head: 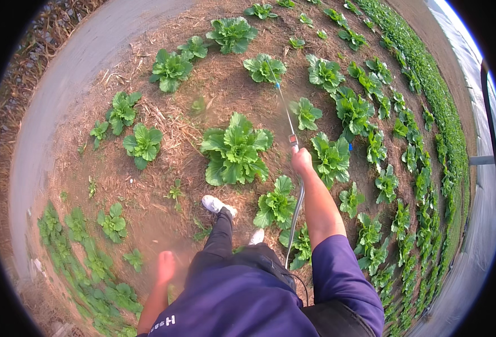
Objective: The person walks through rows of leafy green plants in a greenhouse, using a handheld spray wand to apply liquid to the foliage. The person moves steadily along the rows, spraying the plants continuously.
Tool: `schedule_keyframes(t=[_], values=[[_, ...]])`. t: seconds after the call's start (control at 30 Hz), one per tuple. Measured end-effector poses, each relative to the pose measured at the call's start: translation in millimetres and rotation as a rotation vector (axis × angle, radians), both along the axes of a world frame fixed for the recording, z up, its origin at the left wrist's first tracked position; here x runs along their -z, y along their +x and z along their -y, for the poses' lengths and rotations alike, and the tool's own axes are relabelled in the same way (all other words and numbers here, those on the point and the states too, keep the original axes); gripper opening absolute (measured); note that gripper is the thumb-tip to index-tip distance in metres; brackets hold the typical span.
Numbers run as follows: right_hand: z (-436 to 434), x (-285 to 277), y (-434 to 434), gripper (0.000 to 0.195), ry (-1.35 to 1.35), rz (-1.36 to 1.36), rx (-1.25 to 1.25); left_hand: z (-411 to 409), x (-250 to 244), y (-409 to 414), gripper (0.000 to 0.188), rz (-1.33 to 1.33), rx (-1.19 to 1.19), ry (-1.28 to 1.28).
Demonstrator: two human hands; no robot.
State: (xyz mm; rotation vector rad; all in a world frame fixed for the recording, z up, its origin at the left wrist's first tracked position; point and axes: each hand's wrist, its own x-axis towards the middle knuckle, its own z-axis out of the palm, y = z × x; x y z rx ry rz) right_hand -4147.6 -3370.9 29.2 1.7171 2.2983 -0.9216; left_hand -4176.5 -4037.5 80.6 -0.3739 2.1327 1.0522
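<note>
My right hand (302,162) grips the handle of a sprayer lance (288,113), a thin metal rod with a blue fitting (278,85) near its far end. The rod points forward and its end reaches over a leafy cabbage plant (264,68). From the handle, a grey hose (295,223) runs back beside my waist. My left hand (166,265) hangs low at my left side, apart from the plants; nothing shows in it, and its fingers are blurred. A large cabbage plant (237,151) grows in front of my feet, left of the lance.
Leafy plants stand in rows to the right (353,111) and at the lower left (96,261). Dry straw (176,122) covers the soil. A grey path (58,101) curves along the left. Beyond a dense green strip (442,92) on the right lies pale plastic sheeting (484,202).
</note>
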Motion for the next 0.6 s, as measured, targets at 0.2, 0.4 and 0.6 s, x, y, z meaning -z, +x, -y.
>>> schedule_keyframes(t=[0.2, 0.4, 0.6], values=[[22, 13, -20, 0.047, 0.045, 0.025, 0.010, 32, 23, 14, 0.025, 0.044, -0.190, 0.109], [75, 30, 4, 0.052, 0.054, 0.111, -0.229, 47, 25, 13, 0.026, -0.027, -0.193, 0.033], [162, -14, -17, 0.040, -0.142, 0.119, -0.753, 87, 48, 13, 0.030, -0.118, -0.280, -0.090]])
